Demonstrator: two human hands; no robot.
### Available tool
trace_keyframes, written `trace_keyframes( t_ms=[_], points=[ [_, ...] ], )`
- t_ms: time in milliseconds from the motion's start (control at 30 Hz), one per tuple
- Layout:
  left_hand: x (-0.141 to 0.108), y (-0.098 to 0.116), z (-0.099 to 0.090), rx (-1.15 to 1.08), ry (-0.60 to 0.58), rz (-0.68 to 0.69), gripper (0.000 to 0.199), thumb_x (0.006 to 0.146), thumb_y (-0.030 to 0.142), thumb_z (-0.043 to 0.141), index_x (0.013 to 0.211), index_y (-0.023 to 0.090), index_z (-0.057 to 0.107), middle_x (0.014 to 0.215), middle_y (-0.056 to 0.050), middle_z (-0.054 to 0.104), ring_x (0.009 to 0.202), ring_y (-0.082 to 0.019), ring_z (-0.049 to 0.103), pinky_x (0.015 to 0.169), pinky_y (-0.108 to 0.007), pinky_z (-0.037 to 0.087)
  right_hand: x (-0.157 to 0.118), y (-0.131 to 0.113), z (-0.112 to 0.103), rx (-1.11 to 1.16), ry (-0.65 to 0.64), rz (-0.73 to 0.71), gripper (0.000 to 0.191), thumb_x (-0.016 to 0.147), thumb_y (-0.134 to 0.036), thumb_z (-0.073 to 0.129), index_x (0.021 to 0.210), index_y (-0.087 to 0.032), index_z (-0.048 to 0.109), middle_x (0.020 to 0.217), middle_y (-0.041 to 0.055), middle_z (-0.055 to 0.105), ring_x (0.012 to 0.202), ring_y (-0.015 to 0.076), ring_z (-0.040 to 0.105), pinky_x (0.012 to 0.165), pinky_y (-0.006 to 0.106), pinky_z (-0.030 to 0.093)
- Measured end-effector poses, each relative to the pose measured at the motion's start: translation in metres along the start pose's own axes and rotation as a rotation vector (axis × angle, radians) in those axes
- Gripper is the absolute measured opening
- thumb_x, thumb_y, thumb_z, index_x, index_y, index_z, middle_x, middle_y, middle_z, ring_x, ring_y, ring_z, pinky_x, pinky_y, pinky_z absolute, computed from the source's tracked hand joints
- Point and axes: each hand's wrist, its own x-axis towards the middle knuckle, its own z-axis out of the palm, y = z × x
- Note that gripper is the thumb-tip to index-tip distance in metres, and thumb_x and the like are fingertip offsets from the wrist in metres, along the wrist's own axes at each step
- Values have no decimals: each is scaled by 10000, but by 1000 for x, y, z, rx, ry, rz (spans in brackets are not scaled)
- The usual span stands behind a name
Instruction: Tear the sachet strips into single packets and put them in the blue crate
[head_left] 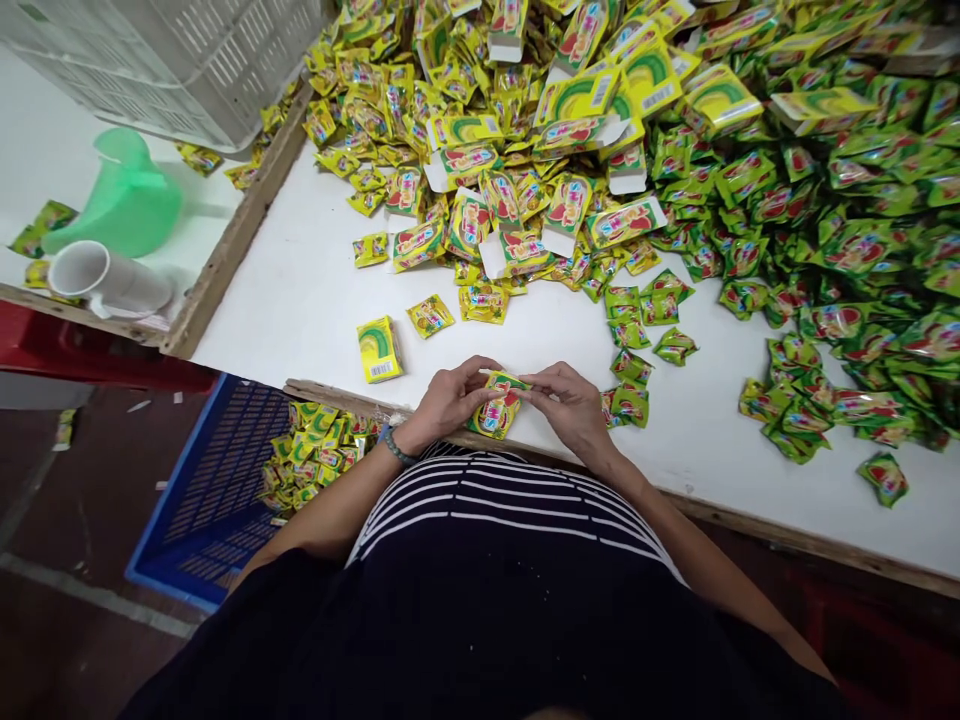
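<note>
Landmark: the lone yellow carton point(376, 350) on the white table point(300, 270). Small printed box point(496, 412) lies to its right and nearer the person, in both hands: left hand point(448, 396) (beaded bracelet point(398, 447) at the wrist) grips the box's left side, right hand point(568, 402) pinches its upper right corner. One yellow sachet point(430, 316) just right of the carton; yellow sachets point(373, 110) heaped beyond; green sachets point(862, 250) well to its right; blue crate point(202, 450) below, nearer the person.
</note>
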Motion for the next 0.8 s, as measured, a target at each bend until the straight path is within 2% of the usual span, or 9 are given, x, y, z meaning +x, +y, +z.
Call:
trace_keyframes(
  t_ms=[133, 267, 333, 400, 467, 567, 633, 733, 800],
  points=[
    [0, -3, 1, -49, 3, -22, 433, 818, 516, 647, 1050, 153, 614, 715, -5, 654, 633, -119, 539, 582, -215, 394, 3, 1, 1, -65, -3, -77, 262, 801, -419, 730, 1025, -285, 753, 972, 64, 687, 873, 229, 643, 745, 389, 552],
    [1, -2, 6, -12, 28, 7, 397, 836, 501, 625, 1035, 157, 639, 683, 11, 615, 622, -112, 512, 588, -219, 389, 6, -1, 6, -166, -100, -213, 167, 863, -387, 667, 947, -281, 765, 893, 62, 732, 850, 247, 663, 771, 429, 555],
    [0, 3, -1, 90, 67, 28, 357, 857, 474, 599, 1023, 163, 658, 675, 15, 602, 610, -107, 487, 580, -220, 376, 8, -3, 2, -207, -105, -242, 182, 875, -403, 648, 937, -274, 760, 890, 60, 744, 860, 251, 672, 786, 436, 556],
    [-6, 12, -23, 234, 165, 28, 321, 880, 442, 566, 1018, 172, 673, 682, 9, 608, 601, -107, 477, 575, -227, 370, 10, -2, -12, -245, -44, -239, 211, 872, -419, 646, 970, -261, 747, 949, 67, 750, 902, 254, 679, 825, 439, 555],
    [-17, 23, -57, 413, 317, -34, 297, 893, 405, 543, 1048, 190, 677, 687, 1, 623, 587, -115, 481, 571, -239, 368, 11, 4, -35, -323, 108, -197, 250, 874, -423, 632, 1016, -242, 730, 1007, 82, 742, 945, 259, 675, 864, 453, 546],
    [-33, 37, -108, 737, 498, -274, 256, 865, 339, 576, 1062, 226, 695, 749, -27, 672, 637, -162, 553, 597, -275, 394, 13, 29, -74, -585, 349, -90, 296, 893, -413, 565, 1018, -198, 725, 1021, 120, 725, 1012, 289, 648, 955, 519, 485],
    [-33, 42, -125, 933, 543, -395, 263, 843, 309, 608, 1073, 229, 707, 930, -77, 704, 811, -228, 620, 682, -319, 443, 15, 49, -90, -740, 367, -10, 327, 869, -408, 548, 1029, -184, 724, 1056, 140, 705, 1070, 317, 618, 976, 562, 450],
    [-11, 42, -117, 1108, 554, -334, 339, 878, 329, 587, 1180, 198, 665, 1215, -140, 636, 1113, -303, 567, 883, -393, 456, 18, 64, -91, -800, 225, 87, 333, 830, -352, 555, 1070, -192, 722, 1106, 141, 688, 1096, 313, 597, 970, 540, 452],
    [13, 40, -100, 1146, 475, -264, 363, 897, 340, 569, 1210, 168, 632, 1248, -158, 617, 1181, -317, 524, 956, -419, 430, 21, 61, -84, -768, 134, 83, 354, 811, -335, 577, 1111, -203, 713, 1121, 129, 690, 1077, 298, 601, 967, 499, 460]
  ],
)
